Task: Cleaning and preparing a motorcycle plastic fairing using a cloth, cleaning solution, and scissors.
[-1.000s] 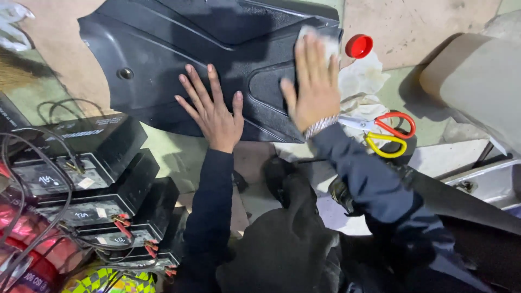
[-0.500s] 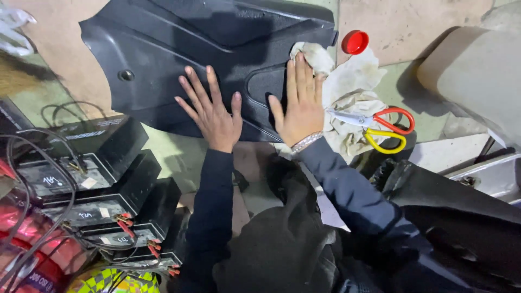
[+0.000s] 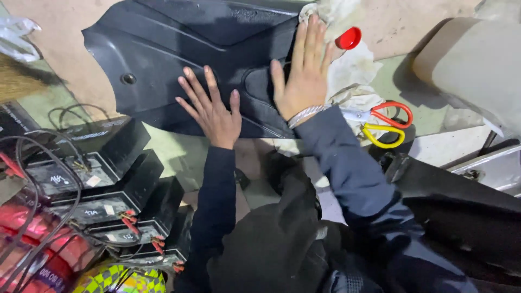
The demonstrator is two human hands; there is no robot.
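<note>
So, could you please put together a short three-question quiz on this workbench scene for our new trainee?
1. True or false: both hands lie flat on the black plastic panel.
2. Which hand presses the pale cloth? A) the left hand B) the right hand C) neither
3. Fill in: beside the right sleeve lie scissors with one red handle and one ____ handle.

Key
1. True: both palms are down with fingers spread on the panel.
2. B: the right fingertips reach over the cloth at the panel's edge, near the red cap.
3. Yellow.
</note>
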